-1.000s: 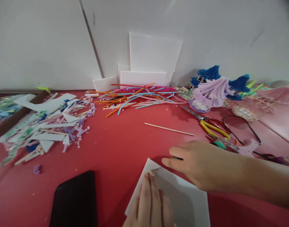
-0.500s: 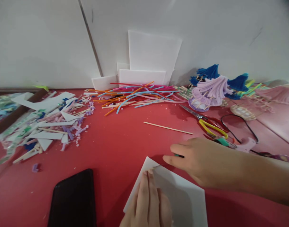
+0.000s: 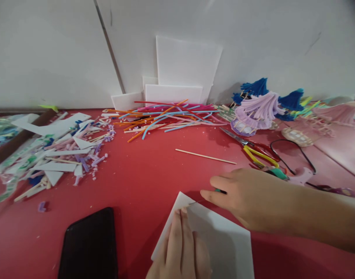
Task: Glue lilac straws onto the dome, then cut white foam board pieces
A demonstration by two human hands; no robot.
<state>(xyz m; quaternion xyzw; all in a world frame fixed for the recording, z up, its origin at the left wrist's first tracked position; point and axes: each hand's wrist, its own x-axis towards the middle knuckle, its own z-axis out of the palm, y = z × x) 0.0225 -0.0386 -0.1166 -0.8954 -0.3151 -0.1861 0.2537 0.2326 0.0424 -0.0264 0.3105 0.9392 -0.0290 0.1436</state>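
A white foam board (image 3: 232, 236) lies flat on the red table at the bottom centre. My left hand (image 3: 180, 248) rests on it, fingers stretched out side by side, the fingertips near its far corner. My right hand (image 3: 241, 197) is closed around a craft knife (image 3: 221, 191), just beyond the board's upper right edge. A bit of green and black handle shows between the fingers; the rest of the handle is hidden. The thin blade reaches over the board close to my left fingertips.
A thin wooden stick (image 3: 205, 156) lies beyond my hands. At left are a black phone (image 3: 88, 244) and a heap of scraps (image 3: 64, 155). Pipe cleaners (image 3: 166, 116) lie along the wall. Pliers (image 3: 254, 153), a glue gun (image 3: 301, 177) and a lilac pipe-cleaner model (image 3: 260, 110) sit at right.
The whole view has shifted very slightly. Both hands, the knife and the foam board keep nearly the same places.
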